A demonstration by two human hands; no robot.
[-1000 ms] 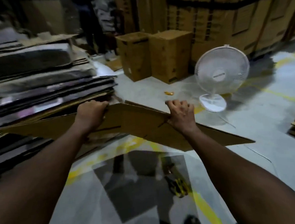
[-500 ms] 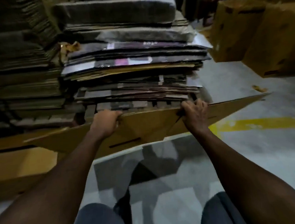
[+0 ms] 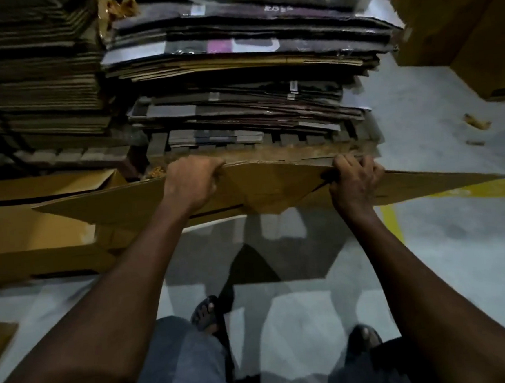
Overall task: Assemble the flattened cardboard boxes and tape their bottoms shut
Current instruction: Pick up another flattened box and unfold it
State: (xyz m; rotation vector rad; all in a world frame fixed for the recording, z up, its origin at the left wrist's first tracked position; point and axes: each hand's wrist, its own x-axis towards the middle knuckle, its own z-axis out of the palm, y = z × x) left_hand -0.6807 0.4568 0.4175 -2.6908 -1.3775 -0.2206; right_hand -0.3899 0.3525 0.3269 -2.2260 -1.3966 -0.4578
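Hands: your left hand (image 3: 191,181) and right hand (image 3: 354,177) each grip the far edge of one flattened cardboard box (image 3: 275,186), held level above the grey floor (image 3: 460,235). Behind: stacked flattened cartons (image 3: 251,70). Floor: yellow line (image 3: 393,225). Room: dim.
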